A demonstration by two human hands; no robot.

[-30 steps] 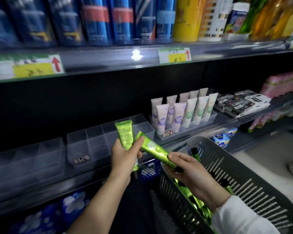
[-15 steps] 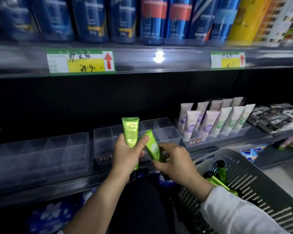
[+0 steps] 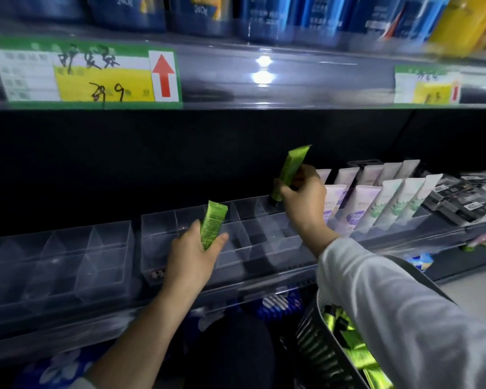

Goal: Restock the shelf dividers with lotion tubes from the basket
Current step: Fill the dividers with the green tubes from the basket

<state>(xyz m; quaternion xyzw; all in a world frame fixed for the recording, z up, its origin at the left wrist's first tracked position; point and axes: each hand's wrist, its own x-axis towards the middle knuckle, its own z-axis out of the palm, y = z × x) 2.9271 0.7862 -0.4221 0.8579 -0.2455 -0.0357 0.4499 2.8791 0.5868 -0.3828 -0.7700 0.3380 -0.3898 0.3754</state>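
- My right hand (image 3: 300, 204) has fingers and thumb pinched round a glossy green lotion tube with a dark cap (image 3: 291, 169). Cap down, crimped end up and tilted right. I grip low on the body so the cap can lead into a cell.
- The cap hangs at the back row, right end, of the clear plastic divider tray (image 3: 163, 248). Whether it touches the cell floor I cannot tell.
- My left hand (image 3: 191, 256) is wrapped round a second green lotion tube (image 3: 213, 228), upright, crimp up, over the tray's front row. I judge it is held ready as the next one in.
- Tube look: flat crimped top, bright metallic green, fine print down the face, too blurred to read.
- I see no green tube seated in the tray yet, so the restocking is near its start, I judge.
- A second clear tray (image 3: 68, 262) sits just left of it.
- To the right, pale lilac and white-green tubes (image 3: 362, 203) stand cap down, leaning back. That is the pattern to match.
- The dark grey slotted plastic basket (image 3: 312, 341) sits under my right forearm with more green tubes (image 3: 345, 332) inside, near for reloading.
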